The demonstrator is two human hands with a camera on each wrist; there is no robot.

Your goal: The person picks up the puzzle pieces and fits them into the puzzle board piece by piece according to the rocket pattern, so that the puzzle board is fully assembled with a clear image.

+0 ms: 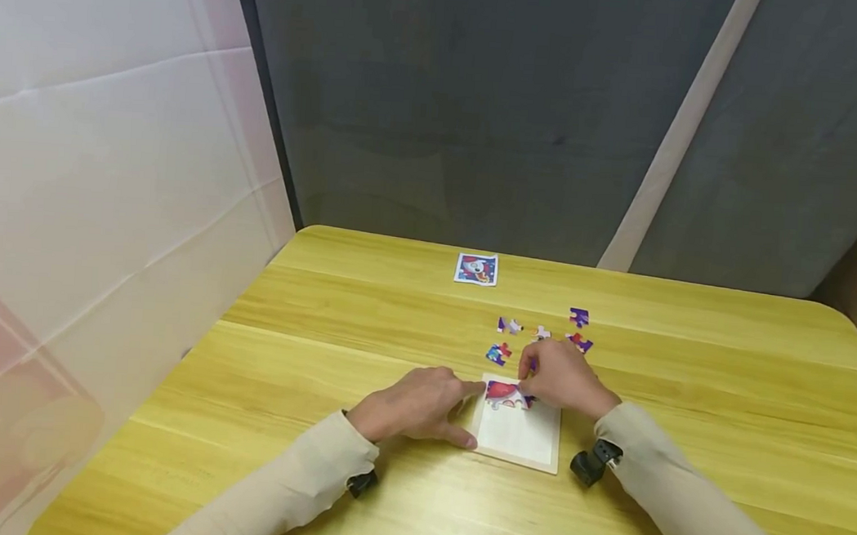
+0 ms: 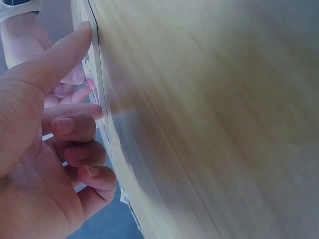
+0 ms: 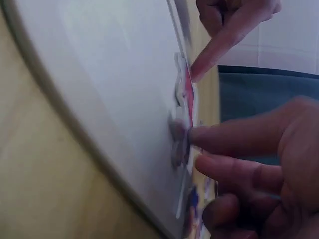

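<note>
A white puzzle tray [image 1: 519, 438] with a wooden rim lies on the yellow table [image 1: 683, 447]. Joined red and purple pieces [image 1: 503, 394] sit along its top edge. My left hand [image 1: 474, 416] rests at the tray's left side, index finger on the top-left corner and thumb at the lower-left edge. In the left wrist view the thumb [image 2: 60, 59] touches the tray rim [image 2: 99, 84]. My right hand [image 1: 530, 391] reaches from the right, its fingertips pressing on the placed pieces [image 3: 185, 102]. The right fingers [image 3: 224, 139] lie nearly straight against a piece's edge on the tray [image 3: 109, 89].
Several loose puzzle pieces [image 1: 510, 326] lie scattered just beyond the tray, out to a purple one [image 1: 579, 316]. A small picture card [image 1: 476, 269] lies farther back. A grey panel and a white sheet wall close the table's back and left.
</note>
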